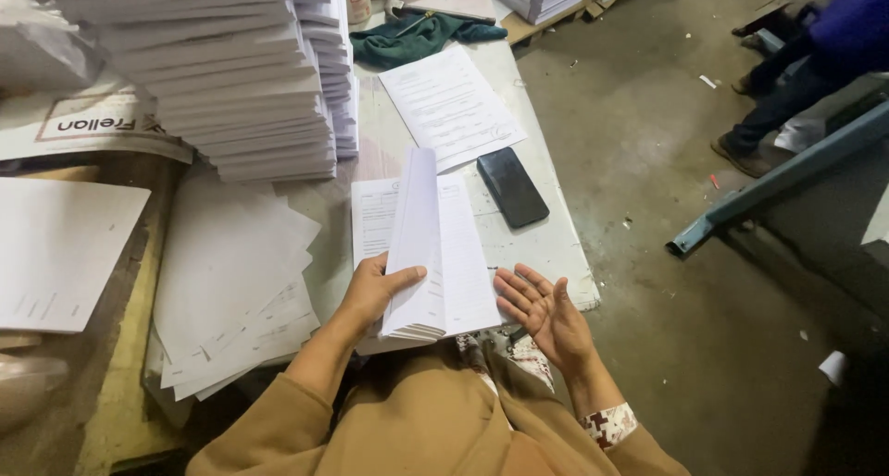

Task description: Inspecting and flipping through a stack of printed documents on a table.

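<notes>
The left hand grips a bundle of sheets bent upward at the table's near edge. The right hand lies wide, palm up, at the bundle's 3 o'clock. A phone sits at 1 o'clock, a tall paper stack at 11 o'clock.

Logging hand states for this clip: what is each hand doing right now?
Left hand: closed on a lifted bundle of white printed sheets.
Right hand: open, palm up, holding nothing.
</notes>
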